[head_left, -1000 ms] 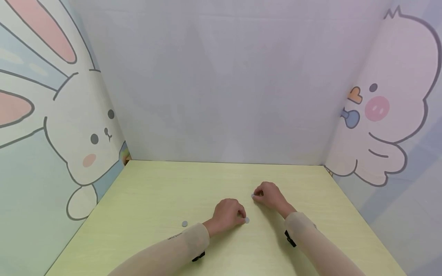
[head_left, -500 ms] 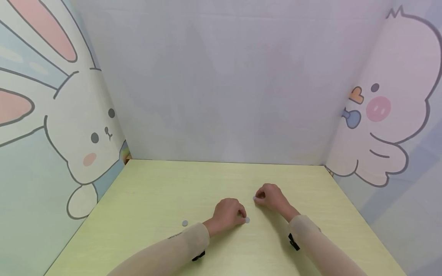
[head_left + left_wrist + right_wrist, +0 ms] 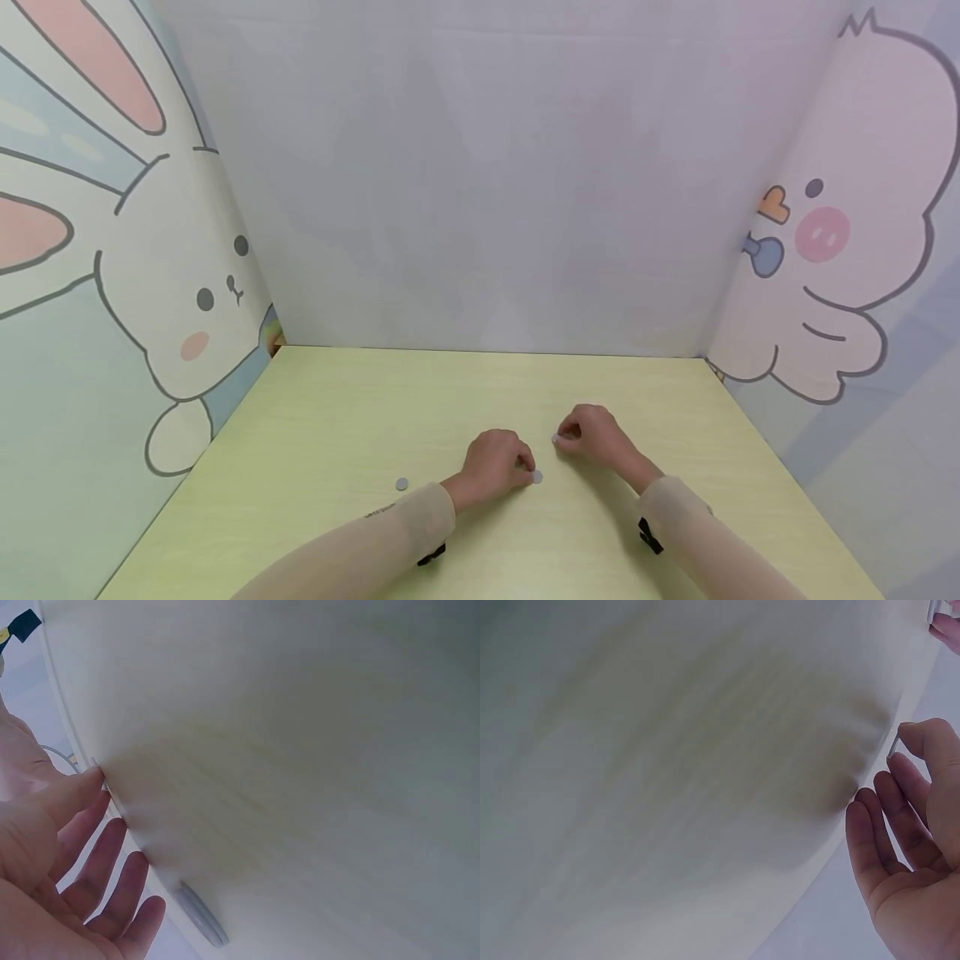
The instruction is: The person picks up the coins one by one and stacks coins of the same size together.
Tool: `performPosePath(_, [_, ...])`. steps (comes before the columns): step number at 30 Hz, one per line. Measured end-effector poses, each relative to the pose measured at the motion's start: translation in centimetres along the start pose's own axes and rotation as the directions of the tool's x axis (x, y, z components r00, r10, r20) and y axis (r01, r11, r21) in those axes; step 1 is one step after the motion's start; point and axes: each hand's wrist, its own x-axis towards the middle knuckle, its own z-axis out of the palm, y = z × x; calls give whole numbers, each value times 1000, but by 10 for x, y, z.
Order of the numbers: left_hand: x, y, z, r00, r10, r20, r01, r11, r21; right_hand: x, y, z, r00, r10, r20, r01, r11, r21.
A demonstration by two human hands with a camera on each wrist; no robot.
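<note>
Near the middle of the table, my left hand pinches a small silver coin between thumb and fingertips, low at the tabletop. My right hand, a little farther back and to the right, pinches another coin by its edge. The right wrist view has this coin standing on edge between thumb and index finger, above the surface, the other fingers loosely bent. Left of my left forearm lies a grey round piece; in the left wrist view this piece looks thick, perhaps stacked coins.
The pale yellow-green table ends at a plain whitish back panel. Side panels carry a printed rabbit and a printed chick-like figure. Both sleeves are beige, with black straps at the wrists.
My right hand has come slightly nearer and to the right, still pinching its coin. The left hand, its coin and the grey piece on the table have stayed in place.
</note>
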Motion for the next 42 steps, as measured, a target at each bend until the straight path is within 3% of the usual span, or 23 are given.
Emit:
performPosePath(19, [1, 0, 1, 1000, -16, 2, 16, 1000, -6, -25, -12, 0, 992, -122, 43, 121, 992, 39])
performPosePath(31, [1, 0, 2, 1000, -2, -13, 2, 1000, -12, -31, -28, 4, 984, -164, 66, 156, 982, 105])
performPosePath(42, [0, 0, 1, 1000, 0, -23, 0, 1000, 0, -31, -37, 7, 979, -176, 98, 167, 981, 95])
